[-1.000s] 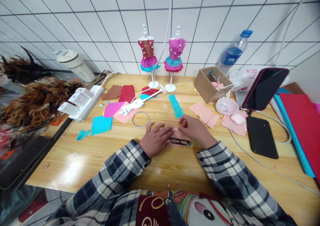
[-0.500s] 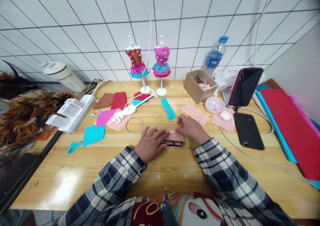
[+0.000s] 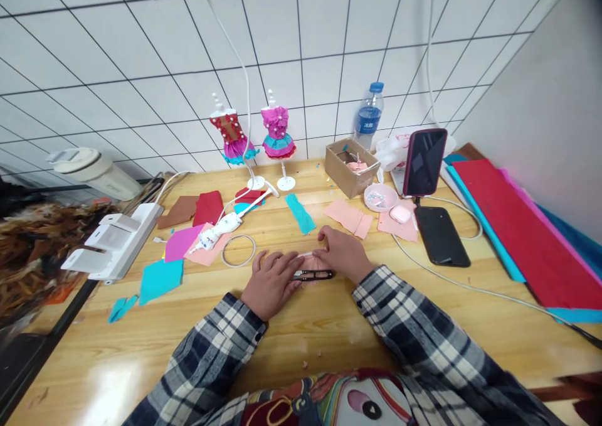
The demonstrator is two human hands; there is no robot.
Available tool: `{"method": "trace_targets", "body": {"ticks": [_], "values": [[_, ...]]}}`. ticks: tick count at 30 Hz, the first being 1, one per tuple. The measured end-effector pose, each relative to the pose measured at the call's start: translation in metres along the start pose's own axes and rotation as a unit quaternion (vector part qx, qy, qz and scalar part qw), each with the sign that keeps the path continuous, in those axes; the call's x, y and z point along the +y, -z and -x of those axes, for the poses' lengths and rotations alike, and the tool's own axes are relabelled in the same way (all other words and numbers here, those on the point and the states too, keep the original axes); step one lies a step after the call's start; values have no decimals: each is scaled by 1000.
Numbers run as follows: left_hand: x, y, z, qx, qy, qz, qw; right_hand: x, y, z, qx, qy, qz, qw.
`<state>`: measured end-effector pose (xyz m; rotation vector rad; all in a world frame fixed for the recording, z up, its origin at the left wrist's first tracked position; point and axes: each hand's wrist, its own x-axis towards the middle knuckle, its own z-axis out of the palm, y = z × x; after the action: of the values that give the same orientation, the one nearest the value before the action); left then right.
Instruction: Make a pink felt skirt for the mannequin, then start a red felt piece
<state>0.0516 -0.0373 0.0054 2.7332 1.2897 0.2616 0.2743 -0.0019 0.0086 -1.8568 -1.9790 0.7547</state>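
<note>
My left hand (image 3: 270,282) lies flat with fingers stretched over a small peach-pink piece of cloth-like material (image 3: 316,262) on the table. Under its fingertips sits one end of a pair of black thread snips (image 3: 318,275), lying across the pink piece. A narrow white strip runs along the far edge of that piece. My right hand (image 3: 345,255) is bent into a pinch at the right end of this edge, thumb and forefinger together. Part of the pink piece is hidden beneath both hands.
Two small dressed mannequins (image 3: 277,131) stand at the back. Around lie a teal strip (image 3: 300,214), pink pieces (image 3: 348,218), a cable ring (image 3: 238,251) and a black phone (image 3: 442,236). A cardboard box (image 3: 345,174) and pink dish (image 3: 380,197) stand behind, right.
The camera view has tilted and shifted, so the scene appears further left. Both hands keep nearly the same pose on the pink piece, and the snips stay under my left fingers.
</note>
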Motion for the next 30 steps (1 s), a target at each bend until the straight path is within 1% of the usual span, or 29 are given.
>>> {"method": "trace_targets", "body": {"ticks": [2,6,8,10,12,15,16,17,19,20,21,22,23,25,27,30], "values": [[-5,3,2,35,26,-2,999,2,0,-1,-6,-1,-7,1000],[-28,12,11,129,144,-13,981,7,3,-3,-19,1,-37,999],[-40,17,17,143,199,-33,969,9,4,-3,-20,3,-50,999],[-50,22,25,131,242,-57,960,11,4,-4,-11,8,-60,998],[-58,25,32,98,272,-74,954,12,3,-4,6,15,-67,998],[-65,28,41,37,270,-58,960,13,4,-5,35,26,-74,996],[-65,28,43,30,262,-35,964,11,5,-5,44,31,-75,996],[-65,28,43,34,256,-6,966,9,6,-4,52,37,-75,995],[-59,27,43,64,247,55,965,0,8,2,80,56,-85,992],[-53,26,42,86,246,94,961,-7,8,7,95,69,-96,988],[-44,25,40,96,238,125,958,-14,8,13,116,88,-120,982],[-34,24,38,113,232,191,947,-22,6,19,127,107,-149,975],[-23,21,36,121,221,249,935,-30,4,26,122,121,-178,969],[-1,16,32,149,208,303,918,-44,-1,40,98,143,-228,958],[16,9,28,173,203,310,913,-53,-7,49,76,160,-252,951],[27,2,23,211,186,253,926,-57,-14,54,83,183,-258,945]]}}
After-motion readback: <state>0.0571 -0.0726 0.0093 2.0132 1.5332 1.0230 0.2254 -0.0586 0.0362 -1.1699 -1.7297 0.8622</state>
